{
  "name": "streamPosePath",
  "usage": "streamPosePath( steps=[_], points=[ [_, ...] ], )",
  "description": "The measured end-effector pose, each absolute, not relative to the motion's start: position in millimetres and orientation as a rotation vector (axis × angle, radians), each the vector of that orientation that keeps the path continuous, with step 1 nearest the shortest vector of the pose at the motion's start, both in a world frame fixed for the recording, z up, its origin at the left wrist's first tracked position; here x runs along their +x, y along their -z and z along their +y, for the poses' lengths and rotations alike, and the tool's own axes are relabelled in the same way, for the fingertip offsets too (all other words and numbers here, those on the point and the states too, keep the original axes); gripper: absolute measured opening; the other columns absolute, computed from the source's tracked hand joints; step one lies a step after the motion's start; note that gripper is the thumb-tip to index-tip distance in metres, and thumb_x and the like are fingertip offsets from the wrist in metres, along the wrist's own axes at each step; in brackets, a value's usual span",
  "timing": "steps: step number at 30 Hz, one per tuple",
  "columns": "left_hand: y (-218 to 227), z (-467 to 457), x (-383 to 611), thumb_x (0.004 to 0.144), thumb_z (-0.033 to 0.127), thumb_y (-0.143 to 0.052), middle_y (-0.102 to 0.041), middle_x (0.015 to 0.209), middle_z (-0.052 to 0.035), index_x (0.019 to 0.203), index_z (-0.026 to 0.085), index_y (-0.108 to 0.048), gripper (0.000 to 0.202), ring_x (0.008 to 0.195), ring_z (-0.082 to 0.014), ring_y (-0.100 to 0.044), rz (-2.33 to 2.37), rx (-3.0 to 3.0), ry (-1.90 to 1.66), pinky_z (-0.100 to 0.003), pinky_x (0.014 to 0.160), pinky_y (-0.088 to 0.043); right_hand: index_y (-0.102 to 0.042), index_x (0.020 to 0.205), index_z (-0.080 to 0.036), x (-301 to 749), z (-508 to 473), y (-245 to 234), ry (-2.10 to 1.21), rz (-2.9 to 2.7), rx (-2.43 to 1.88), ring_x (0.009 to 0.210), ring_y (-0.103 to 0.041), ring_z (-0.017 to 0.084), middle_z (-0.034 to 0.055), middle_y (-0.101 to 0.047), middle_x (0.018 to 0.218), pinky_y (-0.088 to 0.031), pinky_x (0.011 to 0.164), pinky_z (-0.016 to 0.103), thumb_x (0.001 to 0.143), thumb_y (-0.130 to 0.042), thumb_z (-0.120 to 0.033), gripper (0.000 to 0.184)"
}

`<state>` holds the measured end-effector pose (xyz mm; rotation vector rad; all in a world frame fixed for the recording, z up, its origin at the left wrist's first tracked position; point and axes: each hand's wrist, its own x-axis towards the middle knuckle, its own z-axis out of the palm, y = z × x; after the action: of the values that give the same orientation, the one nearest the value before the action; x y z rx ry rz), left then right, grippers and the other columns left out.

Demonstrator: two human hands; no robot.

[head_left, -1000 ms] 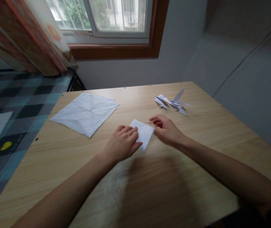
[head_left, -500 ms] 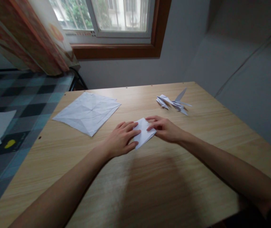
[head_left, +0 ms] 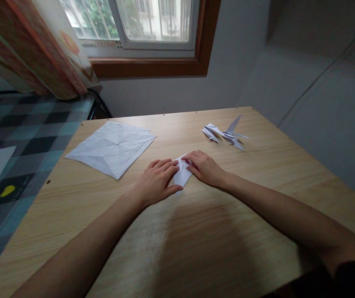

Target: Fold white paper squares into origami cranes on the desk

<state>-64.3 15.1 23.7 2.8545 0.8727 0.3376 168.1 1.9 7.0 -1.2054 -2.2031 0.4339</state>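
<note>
A small folded white paper [head_left: 182,174] lies on the wooden table [head_left: 227,231] between my hands. My left hand [head_left: 157,182] rests flat on its left part, fingers stretched out and pressing it down. My right hand [head_left: 204,167] covers the paper's right side, fingertips pressed on the fold that has been brought over toward the left. Only a narrow strip of the paper shows between the two hands.
A large creased white sheet [head_left: 112,147] lies flat at the table's far left. A folded paper model [head_left: 225,134] with pointed wings sits at the far right. A checked bedspread [head_left: 25,140] lies left of the table; walls stand behind and to the right.
My right hand has moved left, carrying the paper's right edge over onto the rest. The visible paper has shrunk to a narrow strip. The left hand has stayed on it.
</note>
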Motion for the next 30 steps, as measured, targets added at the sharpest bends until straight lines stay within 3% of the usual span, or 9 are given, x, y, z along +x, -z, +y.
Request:
streamPosePath(
  steps=[3,5,9,12,15,18,22,26,30],
  points=[
    [-19,18,-65,0.085,0.062,-0.062,-0.059,0.137,-0.0165,0.131,0.019,-0.053,0.064,0.13,-0.0333,-0.051,0.912,2.808,-0.365,-0.052,0.108,-0.037,-0.045,0.141,-0.022,179,0,-10,-0.772,-2.116,-1.096,0.099,-0.06,0.019,0.0064,-0.066,0.115,-0.047,0.092,0.035,0.076,-0.065,-0.005,0.07],
    [-15,20,-67,0.082,0.065,-0.064,-0.058,0.137,-0.0182,0.142,0.017,-0.042,0.08,0.128,-0.0338,-0.052,0.933,2.756,-0.406,-0.051,0.106,-0.037,-0.042,0.145,-0.024,187,-2,-15,-0.971,-2.046,-1.071,0.092,-0.061,0.017,0.0033,-0.067,0.109,-0.049,0.084,0.031,0.072,-0.072,-0.011,0.08],
    [-10,23,-69,0.076,0.07,-0.067,-0.055,0.138,-0.0223,0.157,0.014,-0.009,0.114,0.126,-0.0362,-0.053,0.97,2.665,-0.488,-0.053,0.106,-0.037,-0.07,0.112,-0.019,196,-10,-27,-0.94,-2.17,-1.104,0.087,-0.062,0.018,0.0049,-0.065,0.1,-0.051,0.078,0.031,0.077,-0.077,-0.033,0.039],
    [-11,24,-71,0.067,0.074,-0.072,-0.043,0.15,-0.0244,0.157,0.018,-0.012,0.122,0.135,-0.039,-0.045,0.882,2.689,-0.505,-0.054,0.108,-0.035,-0.073,0.096,-0.018,195,-17,-31,-0.785,-2.326,-1.031,0.103,-0.063,0.024,0.0081,-0.064,0.106,-0.052,0.088,0.036,0.072,-0.082,-0.036,0.03],
    [-14,25,-72,0.06,0.075,-0.075,-0.05,0.146,-0.0198,0.15,0.021,-0.034,0.113,0.135,-0.037,-0.046,0.711,2.681,-0.501,-0.051,0.11,-0.035,-0.07,0.085,-0.017,194,-21,-30,-0.716,-2.429,-0.921,0.116,-0.062,0.028,0.0101,-0.067,0.108,-0.05,0.098,0.042,0.072,-0.084,-0.038,0.028],
    [-17,27,-73,0.063,0.074,-0.074,-0.07,0.12,-0.0119,0.112,0.022,-0.065,0.072,0.118,-0.0303,-0.061,0.55,2.624,-0.518,-0.044,0.103,-0.044,-0.066,0.078,-0.018,199,-22,-28,-0.548,-2.535,-0.864,0.123,-0.06,0.032,0.0119,-0.071,0.112,-0.043,0.107,0.052,0.071,-0.085,-0.039,0.03],
    [-19,25,-71,0.07,0.069,-0.073,-0.074,0.104,-0.0083,0.072,0.02,-0.06,0.051,0.109,-0.0258,-0.066,0.455,2.656,-0.576,-0.038,0.094,-0.049,-0.067,0.087,-0.018,210,-24,-23,-0.373,-2.591,-0.859,0.122,-0.062,0.033,0.015,-0.071,0.121,-0.044,0.106,0.052,0.074,-0.082,-0.046,0.034],
    [-18,16,-64,0.08,0.067,-0.066,-0.071,0.102,-0.0111,0.071,0.018,-0.059,0.05,0.103,-0.0269,-0.067,0.491,2.875,-0.561,-0.039,0.089,-0.051,-0.064,0.117,-0.011,216,-27,-17,-0.277,-2.592,-0.919,0.121,-0.062,0.035,0.0225,-0.065,0.128,-0.045,0.106,0.052,0.072,-0.078,-0.061,0.069],
    [-19,10,-57,0.092,0.063,-0.051,-0.069,0.095,-0.0112,0.078,0.016,-0.063,0.05,0.092,-0.0242,-0.068,0.531,3.057,-0.534,-0.037,0.082,-0.053,-0.061,0.123,-0.01,215,-30,-11,-0.25,-2.601,-0.949,0.128,-0.056,0.036,0.0241,-0.059,0.137,-0.042,0.111,0.052,0.071,-0.075,-0.067,0.078]
  ],
)
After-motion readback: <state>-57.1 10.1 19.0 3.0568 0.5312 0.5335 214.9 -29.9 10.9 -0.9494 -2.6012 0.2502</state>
